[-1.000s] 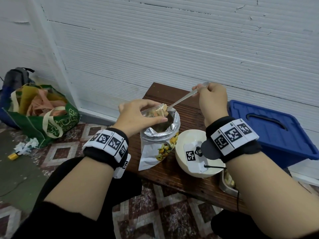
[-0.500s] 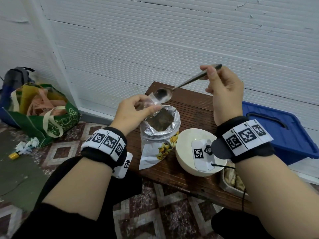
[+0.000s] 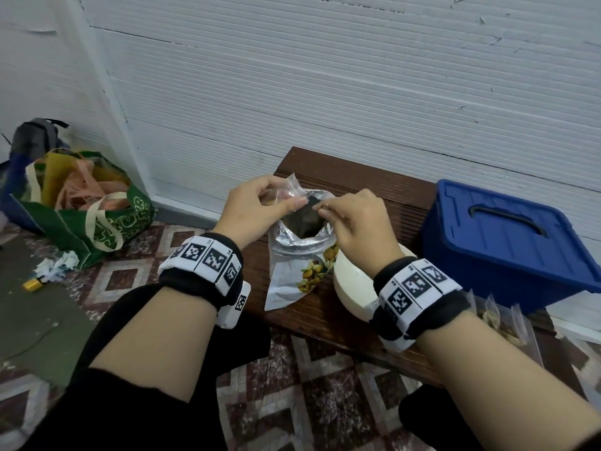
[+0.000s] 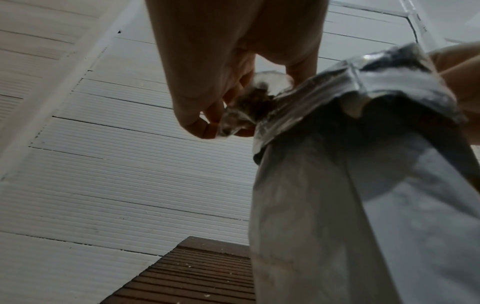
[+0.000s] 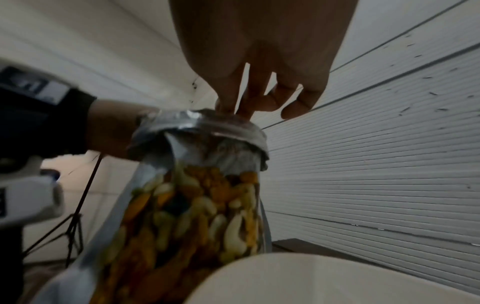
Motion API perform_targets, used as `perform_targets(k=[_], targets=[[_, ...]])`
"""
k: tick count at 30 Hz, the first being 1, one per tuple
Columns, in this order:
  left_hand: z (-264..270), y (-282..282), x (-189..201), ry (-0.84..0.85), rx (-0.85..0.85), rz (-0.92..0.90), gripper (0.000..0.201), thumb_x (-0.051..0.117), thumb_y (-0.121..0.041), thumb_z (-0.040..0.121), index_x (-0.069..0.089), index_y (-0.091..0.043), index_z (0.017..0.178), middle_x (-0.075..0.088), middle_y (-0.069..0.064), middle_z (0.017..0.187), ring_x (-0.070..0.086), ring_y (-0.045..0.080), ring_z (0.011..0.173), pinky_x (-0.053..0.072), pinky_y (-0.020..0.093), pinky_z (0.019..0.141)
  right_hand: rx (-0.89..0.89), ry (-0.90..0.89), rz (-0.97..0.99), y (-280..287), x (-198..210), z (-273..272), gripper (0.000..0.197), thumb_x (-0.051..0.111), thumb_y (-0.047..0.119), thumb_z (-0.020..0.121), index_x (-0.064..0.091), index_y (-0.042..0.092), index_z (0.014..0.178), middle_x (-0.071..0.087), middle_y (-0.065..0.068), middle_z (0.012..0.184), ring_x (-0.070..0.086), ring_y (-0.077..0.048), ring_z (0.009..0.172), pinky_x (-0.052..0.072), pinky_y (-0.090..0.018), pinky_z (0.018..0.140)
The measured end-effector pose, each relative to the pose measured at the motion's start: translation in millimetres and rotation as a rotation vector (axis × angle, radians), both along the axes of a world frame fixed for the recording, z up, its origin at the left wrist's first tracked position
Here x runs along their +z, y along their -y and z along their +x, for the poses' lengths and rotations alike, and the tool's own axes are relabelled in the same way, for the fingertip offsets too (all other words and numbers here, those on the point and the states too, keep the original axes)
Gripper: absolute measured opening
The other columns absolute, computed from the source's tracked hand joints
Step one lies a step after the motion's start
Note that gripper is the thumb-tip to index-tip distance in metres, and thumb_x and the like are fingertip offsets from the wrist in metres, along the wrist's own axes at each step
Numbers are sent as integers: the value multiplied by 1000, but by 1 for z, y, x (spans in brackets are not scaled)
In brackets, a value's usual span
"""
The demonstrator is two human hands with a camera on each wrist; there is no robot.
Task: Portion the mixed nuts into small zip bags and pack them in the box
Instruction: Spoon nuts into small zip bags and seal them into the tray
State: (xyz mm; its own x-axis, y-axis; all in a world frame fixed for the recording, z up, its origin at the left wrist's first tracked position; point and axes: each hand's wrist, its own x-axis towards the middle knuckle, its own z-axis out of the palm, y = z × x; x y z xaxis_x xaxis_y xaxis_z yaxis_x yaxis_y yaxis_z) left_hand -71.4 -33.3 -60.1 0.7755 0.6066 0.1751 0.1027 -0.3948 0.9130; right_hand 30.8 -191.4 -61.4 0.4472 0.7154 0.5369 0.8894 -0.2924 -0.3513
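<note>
Above the foil nut pouch (image 3: 300,236), both hands, left (image 3: 257,206) and right (image 3: 353,219), pinch the small zip bag (image 3: 289,190): light, limp, slippery film, best gripped along its top seal.

A small clear zip bag (image 3: 286,193) was held above the upright, open foil nut pouch (image 3: 300,255); the blue lidded box (image 3: 507,242) sat right.

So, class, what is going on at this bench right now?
A person is portioning nuts. The left hand holds a small clear zip bag above the open silver foil nut pouch, while the right hand pinches the bag's other edge. A white bowl and a closed blue plastic box sit alongside.
</note>
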Motion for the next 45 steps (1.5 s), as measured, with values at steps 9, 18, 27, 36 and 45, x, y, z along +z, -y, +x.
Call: perform_targets(k=[9,18,27,36,45], targets=[[0,5,0,-7,-11,31,38,81,-37,71,61,-29,102,63,-18,92,57,-10,84,43,-1,67,-100,-404,161,0,18,-4,23,58,19,93,72,5,82,67,-12,71,53,-19,63,32,-13,55],[-4,2,4,-8,-9,11,36,80,-37,73,60,-29,101,62,-19,92,57,-9,85,43,-1,67,-414,-729,430,4,24,16,31,52,18,96,66,13,69,67,12,80,55,11,71,36,-2,63],[-12,-2,6,-31,-35,-19,34,82,-43,66,66,-35,95,68,-16,92,59,-14,83,50,15,81,-501,-708,494,15,41,33,31,51,18,96,66,18,69,60,17,67,53,10,65,39,-8,67],[-13,1,8,-41,-75,57,48,84,-38,63,67,-29,107,63,-22,93,55,-22,80,42,2,72,-479,-683,571,13,61,45,39,50,17,95,62,21,58,64,13,73,55,4,70,44,-18,72],[-8,12,11,-51,-79,159,48,83,-43,62,66,-32,106,61,-25,90,56,-16,80,42,0,69,-310,-669,472,-7,59,21,31,51,20,96,68,18,71,67,15,80,57,6,80,37,-9,69]])
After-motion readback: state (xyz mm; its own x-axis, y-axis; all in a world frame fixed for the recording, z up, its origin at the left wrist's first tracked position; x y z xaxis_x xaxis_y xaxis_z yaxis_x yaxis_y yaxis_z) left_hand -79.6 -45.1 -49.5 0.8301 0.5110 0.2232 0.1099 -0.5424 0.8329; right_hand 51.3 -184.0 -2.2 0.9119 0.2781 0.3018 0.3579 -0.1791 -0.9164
